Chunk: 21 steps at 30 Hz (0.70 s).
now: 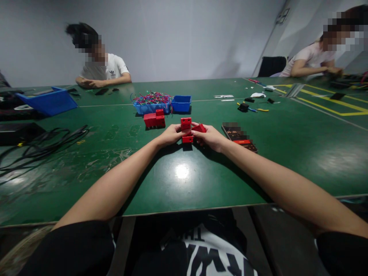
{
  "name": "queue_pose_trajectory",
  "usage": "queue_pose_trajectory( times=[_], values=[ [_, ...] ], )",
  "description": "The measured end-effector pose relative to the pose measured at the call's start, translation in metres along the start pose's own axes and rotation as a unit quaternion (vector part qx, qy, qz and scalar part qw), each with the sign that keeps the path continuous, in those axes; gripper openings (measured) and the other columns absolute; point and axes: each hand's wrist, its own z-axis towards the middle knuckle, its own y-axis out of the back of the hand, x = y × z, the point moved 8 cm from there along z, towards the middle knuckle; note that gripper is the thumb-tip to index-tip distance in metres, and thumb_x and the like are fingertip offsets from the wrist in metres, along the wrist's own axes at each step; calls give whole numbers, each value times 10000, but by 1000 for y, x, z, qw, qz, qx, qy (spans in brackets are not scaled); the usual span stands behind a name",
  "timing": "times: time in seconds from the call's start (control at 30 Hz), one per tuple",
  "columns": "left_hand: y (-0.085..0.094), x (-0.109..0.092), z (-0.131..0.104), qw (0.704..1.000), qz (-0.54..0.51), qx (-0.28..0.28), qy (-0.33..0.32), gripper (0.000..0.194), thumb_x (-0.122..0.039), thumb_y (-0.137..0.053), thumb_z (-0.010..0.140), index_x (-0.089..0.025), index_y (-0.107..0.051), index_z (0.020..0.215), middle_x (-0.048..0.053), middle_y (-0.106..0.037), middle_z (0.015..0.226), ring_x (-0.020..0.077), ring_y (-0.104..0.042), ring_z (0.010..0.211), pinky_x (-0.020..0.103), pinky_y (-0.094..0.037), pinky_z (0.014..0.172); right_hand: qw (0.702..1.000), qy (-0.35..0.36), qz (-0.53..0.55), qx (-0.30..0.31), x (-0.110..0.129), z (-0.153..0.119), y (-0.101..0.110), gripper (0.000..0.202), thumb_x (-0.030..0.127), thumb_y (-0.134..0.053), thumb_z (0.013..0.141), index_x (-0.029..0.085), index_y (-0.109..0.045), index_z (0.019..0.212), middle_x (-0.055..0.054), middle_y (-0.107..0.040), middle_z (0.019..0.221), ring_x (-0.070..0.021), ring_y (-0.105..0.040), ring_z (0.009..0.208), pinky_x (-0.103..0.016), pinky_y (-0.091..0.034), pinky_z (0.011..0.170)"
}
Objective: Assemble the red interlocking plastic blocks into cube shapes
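In front of me, above the green table point(161, 184), my left hand point(171, 135) is closed on the left side of a red block point(186, 122) with small round holes. My right hand point(212, 138) is closed too, with a second red piece point(201, 128) tilted between its fingers. Its fingertips also meet the right side of the holed block. Just beyond my left hand, several similar red blocks point(153, 119) stand grouped together. My fingers hide parts of both held pieces.
Behind the red blocks are a blue bin point(152, 108) heaped with coloured wires and a smaller blue bin point(181, 104). A phone point(237, 134) lies right of my hand. Black cables point(43, 147) spread at left, pliers point(253, 109) at right. Two people sit across the table.
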Motion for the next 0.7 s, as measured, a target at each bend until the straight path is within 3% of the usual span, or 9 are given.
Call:
queue_pose_trajectory(
  times=[0.1, 0.2, 0.4, 0.53, 0.7],
  values=[
    [1, 3, 0, 1000, 5, -6, 4, 670, -636, -768, 641, -90, -737, 1030, 87, -743, 972, 240, -658, 923, 379, -487, 929, 999, -4, -7, -46, -2, 1, 4, 333, 198, -656, 863, 172, -553, 1178, 40, -619, 607, -87, -523, 424, -177, -371, 360],
    [0, 4, 0, 1000, 7, -7, 4, 669, -639, -762, 650, -91, -734, 1033, 90, -739, 979, 234, -654, 915, 375, -489, 920, 997, -1, -17, -78, -3, 2, 7, 156, 231, -598, 895, 200, -487, 999, 32, -629, 612, -103, -543, 412, -177, -351, 331],
    [3, 3, 2, 1000, 24, -14, -2, 671, -653, -765, 632, -104, -748, 1016, 88, -744, 983, 251, -652, 955, 400, -469, 964, 991, 81, -54, -87, 6, 3, 11, 253, 280, -755, 701, 201, -537, 801, 65, -568, 569, -94, -519, 428, -182, -337, 364],
    [2, 1, 2, 999, 29, -11, -12, 663, -643, -762, 646, -110, -749, 1041, 93, -742, 1023, 257, -646, 991, 404, -455, 991, 991, 73, -47, -101, 3, 5, 15, 333, 312, -777, 606, 154, -671, 879, 65, -541, 539, -87, -458, 450, -210, -320, 420],
    [1, 2, 2, 999, 30, -10, -14, 656, -643, -759, 647, -119, -751, 1042, 86, -743, 1022, 255, -644, 991, 401, -452, 992, 989, 92, -35, -110, 4, 6, 17, 386, 309, -777, 565, 116, -710, 893, 64, -527, 542, -70, -402, 488, -223, -292, 478]
  ],
)
